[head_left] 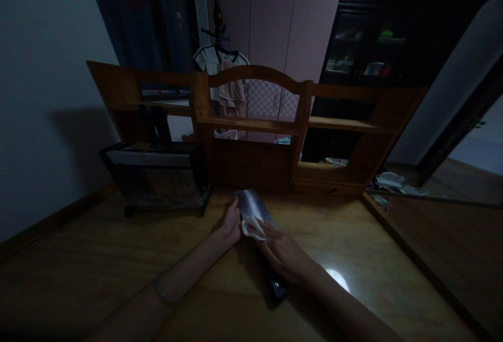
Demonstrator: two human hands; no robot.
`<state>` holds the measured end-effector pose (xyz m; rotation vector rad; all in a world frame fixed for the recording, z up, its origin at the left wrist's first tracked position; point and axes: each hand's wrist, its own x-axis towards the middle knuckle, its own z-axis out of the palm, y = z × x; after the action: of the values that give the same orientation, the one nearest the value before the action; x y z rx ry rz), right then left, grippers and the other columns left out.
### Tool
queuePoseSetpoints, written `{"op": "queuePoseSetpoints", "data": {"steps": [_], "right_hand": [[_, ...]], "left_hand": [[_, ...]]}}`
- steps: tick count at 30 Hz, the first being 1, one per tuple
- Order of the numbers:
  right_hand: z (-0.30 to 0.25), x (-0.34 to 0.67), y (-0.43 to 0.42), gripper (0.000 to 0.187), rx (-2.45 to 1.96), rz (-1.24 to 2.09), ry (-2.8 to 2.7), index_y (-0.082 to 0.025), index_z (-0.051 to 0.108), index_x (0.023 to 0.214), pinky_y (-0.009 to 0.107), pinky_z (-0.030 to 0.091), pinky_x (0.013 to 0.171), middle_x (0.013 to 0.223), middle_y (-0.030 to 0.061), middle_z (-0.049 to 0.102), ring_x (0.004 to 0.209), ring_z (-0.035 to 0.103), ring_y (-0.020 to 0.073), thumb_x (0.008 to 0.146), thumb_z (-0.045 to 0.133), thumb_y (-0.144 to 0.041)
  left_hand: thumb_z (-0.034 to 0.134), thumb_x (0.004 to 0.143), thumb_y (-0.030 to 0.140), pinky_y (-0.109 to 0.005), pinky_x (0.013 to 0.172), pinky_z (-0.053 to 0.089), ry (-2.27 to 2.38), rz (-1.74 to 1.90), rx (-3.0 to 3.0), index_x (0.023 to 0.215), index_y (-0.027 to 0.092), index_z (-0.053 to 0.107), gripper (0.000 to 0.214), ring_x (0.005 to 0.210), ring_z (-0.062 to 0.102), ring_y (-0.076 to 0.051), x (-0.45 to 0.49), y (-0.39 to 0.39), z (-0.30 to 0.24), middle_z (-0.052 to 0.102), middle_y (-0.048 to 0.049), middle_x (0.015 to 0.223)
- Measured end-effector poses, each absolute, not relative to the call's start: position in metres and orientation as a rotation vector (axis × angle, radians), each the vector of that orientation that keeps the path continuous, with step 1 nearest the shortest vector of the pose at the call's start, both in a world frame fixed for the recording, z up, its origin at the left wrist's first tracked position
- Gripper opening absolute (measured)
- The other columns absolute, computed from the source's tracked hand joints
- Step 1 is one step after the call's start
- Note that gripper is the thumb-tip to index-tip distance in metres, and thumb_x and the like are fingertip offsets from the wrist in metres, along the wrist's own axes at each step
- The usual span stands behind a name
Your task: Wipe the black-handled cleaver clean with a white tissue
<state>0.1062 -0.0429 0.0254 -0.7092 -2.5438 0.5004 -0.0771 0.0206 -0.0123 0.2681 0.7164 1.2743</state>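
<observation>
A kitchen cleaver (248, 201) with a broad, shiny blade and a dark handle lies slantwise before me, the handle pointing toward me. At the blade's left edge is my left hand (231, 222), closed on it with the thumb up by the far end; its other fingers are mostly hidden. My right hand (283, 250) presses a folded white tissue (253, 228) onto the middle of the blade. That hand's forearm and palm cover part of the blade and handle. A rivet shows on the handle near its end.
A black knife rack (157, 179) with dark handles sticking up stands on the wooden tabletop (196, 289) at left. Behind runs a wooden shelf unit (251, 164). A raised wooden rim (408, 253) borders the right side. Light reflects off the tabletop near my right forearm.
</observation>
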Motion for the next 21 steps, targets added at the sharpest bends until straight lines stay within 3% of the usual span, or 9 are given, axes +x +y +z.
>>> {"op": "queuePoseSetpoints", "data": {"steps": [7,12,17,21], "right_hand": [[0.009,0.117,-0.02,0.045,-0.849,0.427,-2.473,-0.026,0.042,0.144,0.043,0.028,0.119,0.154,-0.0003,0.034,0.143,0.029,0.0195,0.103,0.026,-0.032],[-0.004,0.121,-0.012,0.045,-0.972,0.335,-2.428,-0.021,0.048,0.141,0.045,0.031,0.117,0.147,0.0053,0.047,0.14,0.037,0.0226,0.103,0.027,-0.032],[-0.01,0.123,-0.006,0.046,-1.064,0.131,-2.279,-0.016,0.046,0.142,0.049,0.027,0.118,0.15,0.0089,0.042,0.145,0.023,0.0223,0.102,0.026,-0.025],[-0.006,0.123,-0.005,0.047,-1.042,0.107,-2.196,-0.019,0.038,0.147,0.052,0.025,0.119,0.153,0.0064,0.036,0.146,0.02,0.0225,0.101,0.027,-0.025]], "left_hand": [[0.036,0.098,0.047,-0.039,0.09,0.05,0.666,1.281,0.312,0.108,0.008,0.065,0.05,0.08,0.07,-0.027,-0.078,0.02,-0.011,0.073,-0.0139,0.087],[0.032,0.098,0.049,-0.04,0.092,0.049,0.68,1.263,0.34,0.108,0.009,0.065,0.053,0.084,0.07,-0.027,-0.078,0.019,-0.009,0.074,-0.0145,0.089],[0.034,0.097,0.051,-0.042,0.095,0.047,0.646,1.252,0.338,0.112,0.006,0.064,0.056,0.091,0.07,-0.029,-0.076,0.017,-0.007,0.074,-0.0171,0.094],[0.032,0.099,0.048,-0.04,0.098,0.045,0.635,1.261,0.325,0.114,0.006,0.064,0.055,0.094,0.069,-0.028,-0.075,0.016,-0.005,0.074,-0.0163,0.094]]}}
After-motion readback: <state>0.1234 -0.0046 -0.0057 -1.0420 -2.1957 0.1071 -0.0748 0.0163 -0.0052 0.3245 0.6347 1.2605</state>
